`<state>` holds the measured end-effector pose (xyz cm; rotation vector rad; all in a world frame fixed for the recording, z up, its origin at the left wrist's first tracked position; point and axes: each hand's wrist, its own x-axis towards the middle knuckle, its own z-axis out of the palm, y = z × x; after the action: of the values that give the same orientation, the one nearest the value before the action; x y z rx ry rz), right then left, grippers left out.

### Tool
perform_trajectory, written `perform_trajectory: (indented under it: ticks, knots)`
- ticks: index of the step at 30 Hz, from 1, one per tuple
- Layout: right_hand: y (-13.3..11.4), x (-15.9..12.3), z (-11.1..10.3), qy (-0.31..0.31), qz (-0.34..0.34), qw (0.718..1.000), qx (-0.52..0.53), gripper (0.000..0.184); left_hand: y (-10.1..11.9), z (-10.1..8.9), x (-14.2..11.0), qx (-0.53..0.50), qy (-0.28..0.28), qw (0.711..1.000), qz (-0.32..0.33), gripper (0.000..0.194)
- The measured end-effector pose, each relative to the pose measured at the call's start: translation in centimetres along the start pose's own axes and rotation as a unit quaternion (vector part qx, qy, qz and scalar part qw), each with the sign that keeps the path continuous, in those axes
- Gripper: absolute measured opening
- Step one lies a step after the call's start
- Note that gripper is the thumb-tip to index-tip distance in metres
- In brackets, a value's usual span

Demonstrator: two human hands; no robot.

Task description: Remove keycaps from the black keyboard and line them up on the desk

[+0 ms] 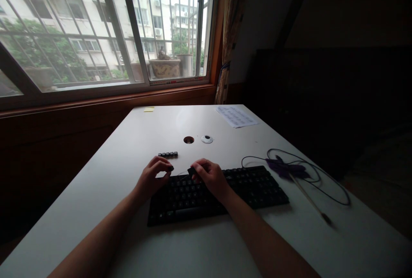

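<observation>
Left fingers (pixel 162 166) pinch keycap (pixel 171 168); right fingers (pixel 201 170) pinch dark tool (pixel 191 171); writing on papers (pixel 237 116) unreadable

Over a black keyboard (pixel 254 188) on the white tabletop (pixel 180 250), the left grip (pixel 153 174) pinches a small dark piece (pixel 171 168), the right grip (pixel 208 172) a dark-handled wire tool (pixel 191 171).

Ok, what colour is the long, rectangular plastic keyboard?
The keyboard is black; head view shows it.
</observation>
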<state>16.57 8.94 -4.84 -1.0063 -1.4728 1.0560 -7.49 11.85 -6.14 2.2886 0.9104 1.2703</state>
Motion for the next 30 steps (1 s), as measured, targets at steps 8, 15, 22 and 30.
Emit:
perform_trajectory:
  ticks: [8,15,22,30]
  knots:
    - [0.13,-0.05,0.03,-0.003,-0.009,1.0,-0.003,0.025,0.37,-0.01,-0.03,-0.009,-0.006,1.0,0.004,0.015]
    - [0.14,-0.09,0.09,-0.006,-0.017,1.0,-0.024,0.026,0.56,-0.09,-0.02,-0.021,-0.014,1.0,-0.005,0.017]
    - [-0.08,-0.04,0.11,0.006,-0.069,0.994,-0.082,0.024,0.22,0.15,-0.2,-0.062,-0.019,0.998,-0.017,0.02]
    - [-0.7,-0.08,0.23,0.053,-0.176,0.964,-0.191,0.021,0.42,0.16,-0.29,-0.099,-0.01,0.995,-0.033,0.02]
